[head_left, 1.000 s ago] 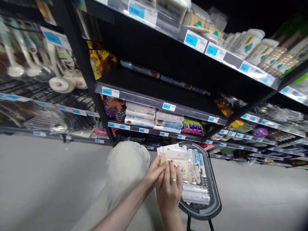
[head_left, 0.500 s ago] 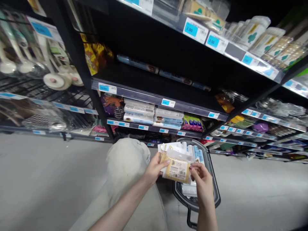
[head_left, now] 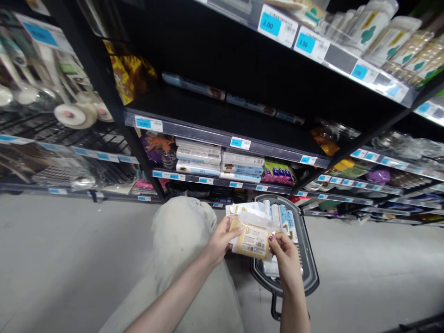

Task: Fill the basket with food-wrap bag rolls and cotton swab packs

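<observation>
A flat yellowish packet (head_left: 252,239) with a printed label and clear wrapping is held between my two hands, over the near-left side of a basket. My left hand (head_left: 222,238) grips its left edge, thumb on the front. The fingers of my right hand (head_left: 285,249) pinch its right edge. Behind it, further white-and-yellow packets (head_left: 239,208) stick up; whether my left hand also holds them I cannot tell. Below stands a dark grey basket (head_left: 310,259) holding several white and blue rolls (head_left: 287,222), partly covered by the packet and my right hand.
Ahead, a black shelf (head_left: 208,108) bears blue rolls (head_left: 194,86) at its back. White packaged rolls (head_left: 199,159) and green-purple boxes (head_left: 277,172) fill the tier beneath. Utensils (head_left: 74,113) hang at left. My bent knee (head_left: 182,222) is left of the basket, above the grey floor (head_left: 364,273).
My view has shifted slightly, and the shelves look a little nearer. The right hand has moved slightly inward along the packet's edge. Both hands still hold the packet.
</observation>
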Action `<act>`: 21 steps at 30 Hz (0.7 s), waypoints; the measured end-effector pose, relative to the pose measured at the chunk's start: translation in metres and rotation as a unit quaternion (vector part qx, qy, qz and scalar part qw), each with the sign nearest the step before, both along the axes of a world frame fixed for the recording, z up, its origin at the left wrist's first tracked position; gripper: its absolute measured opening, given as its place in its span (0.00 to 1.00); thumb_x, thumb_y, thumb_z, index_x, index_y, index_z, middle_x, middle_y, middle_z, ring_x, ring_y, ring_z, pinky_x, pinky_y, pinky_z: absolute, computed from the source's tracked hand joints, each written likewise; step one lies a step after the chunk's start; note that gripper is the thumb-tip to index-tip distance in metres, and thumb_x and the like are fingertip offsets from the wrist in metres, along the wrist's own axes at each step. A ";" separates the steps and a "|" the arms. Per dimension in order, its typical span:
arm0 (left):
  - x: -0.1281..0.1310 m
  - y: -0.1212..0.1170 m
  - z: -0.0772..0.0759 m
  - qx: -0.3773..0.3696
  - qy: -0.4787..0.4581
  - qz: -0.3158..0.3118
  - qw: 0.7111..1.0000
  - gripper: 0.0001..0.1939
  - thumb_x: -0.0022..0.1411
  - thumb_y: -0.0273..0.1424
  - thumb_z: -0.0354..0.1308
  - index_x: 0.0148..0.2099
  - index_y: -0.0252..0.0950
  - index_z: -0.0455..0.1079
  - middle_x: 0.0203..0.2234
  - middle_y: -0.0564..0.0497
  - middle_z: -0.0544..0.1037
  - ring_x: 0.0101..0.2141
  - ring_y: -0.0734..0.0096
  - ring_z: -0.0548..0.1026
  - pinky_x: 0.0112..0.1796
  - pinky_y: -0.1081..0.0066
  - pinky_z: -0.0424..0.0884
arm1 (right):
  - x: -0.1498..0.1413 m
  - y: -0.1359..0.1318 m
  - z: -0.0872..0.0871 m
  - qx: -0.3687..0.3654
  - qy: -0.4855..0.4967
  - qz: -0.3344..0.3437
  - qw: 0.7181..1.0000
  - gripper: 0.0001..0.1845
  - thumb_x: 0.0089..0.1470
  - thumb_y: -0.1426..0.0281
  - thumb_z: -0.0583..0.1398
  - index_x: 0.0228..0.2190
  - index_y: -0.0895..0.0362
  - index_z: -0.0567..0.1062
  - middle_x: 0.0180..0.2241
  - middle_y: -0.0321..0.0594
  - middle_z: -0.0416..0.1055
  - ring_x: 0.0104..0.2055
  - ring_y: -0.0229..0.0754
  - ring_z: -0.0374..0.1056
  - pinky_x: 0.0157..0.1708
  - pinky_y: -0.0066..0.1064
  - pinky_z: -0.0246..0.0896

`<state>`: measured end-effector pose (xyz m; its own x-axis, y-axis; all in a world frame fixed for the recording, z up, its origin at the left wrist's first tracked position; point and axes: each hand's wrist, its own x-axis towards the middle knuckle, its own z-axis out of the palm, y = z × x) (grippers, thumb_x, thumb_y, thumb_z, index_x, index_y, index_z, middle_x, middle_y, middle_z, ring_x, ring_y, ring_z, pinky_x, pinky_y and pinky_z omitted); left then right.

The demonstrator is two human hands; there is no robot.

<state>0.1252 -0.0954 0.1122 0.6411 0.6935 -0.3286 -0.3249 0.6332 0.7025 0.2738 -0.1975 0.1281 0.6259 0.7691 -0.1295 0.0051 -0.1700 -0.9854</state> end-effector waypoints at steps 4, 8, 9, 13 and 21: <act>0.000 0.000 0.002 -0.010 -0.003 0.015 1.000 0.22 0.45 0.33 0.67 0.42 0.35 0.64 0.35 0.48 0.79 0.35 0.60 0.78 0.30 0.71 0.73 | 0.002 -0.002 -0.001 -0.016 -0.013 0.014 1.000 0.17 0.43 0.57 0.64 0.23 0.57 0.69 0.16 0.29 0.61 0.18 0.33 0.55 0.17 0.24 0.51; 0.000 0.000 0.001 -0.008 0.022 0.005 1.000 0.21 0.46 0.33 0.67 0.41 0.35 0.65 0.35 0.48 0.79 0.34 0.61 0.78 0.30 0.72 0.73 | 0.004 -0.005 -0.003 -0.023 -0.004 0.030 0.999 0.18 0.43 0.56 0.64 0.23 0.57 0.68 0.16 0.28 0.60 0.14 0.30 0.53 0.13 0.23 0.47; 0.000 0.000 0.001 -0.005 0.029 -0.003 1.000 0.21 0.46 0.33 0.67 0.41 0.35 0.65 0.36 0.48 0.78 0.33 0.62 0.78 0.27 0.72 0.73 | 0.006 -0.006 -0.006 -0.022 -0.003 0.028 0.999 0.18 0.43 0.56 0.64 0.23 0.57 0.68 0.16 0.28 0.61 0.13 0.30 0.53 0.13 0.23 0.47; -0.001 0.001 0.005 -0.001 0.034 -0.027 0.999 0.20 0.49 0.34 0.64 0.44 0.36 0.63 0.38 0.46 0.76 0.29 0.62 0.78 0.22 0.68 0.74 | 0.032 -0.017 -0.029 0.010 -0.014 -0.089 0.996 0.21 0.39 0.54 0.65 0.26 0.56 0.67 0.18 0.30 0.64 0.15 0.32 0.58 0.18 0.27 0.56; -0.002 0.003 0.010 -0.007 0.041 -0.022 0.999 0.20 0.53 0.32 0.61 0.47 0.35 0.61 0.37 0.44 0.77 0.29 0.61 0.78 0.22 0.65 0.77 | 0.119 -0.055 -0.125 -0.097 -0.113 -0.290 0.945 0.26 0.39 0.44 0.59 0.26 0.54 0.61 0.20 0.34 0.67 0.22 0.45 0.68 0.28 0.38 0.63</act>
<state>0.1234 -0.0924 0.1220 0.6410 0.6604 -0.3911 -0.2376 0.6553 0.7170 0.3933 -0.2528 0.0031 0.9637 0.2630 -0.0467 0.0609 -0.3868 -0.9201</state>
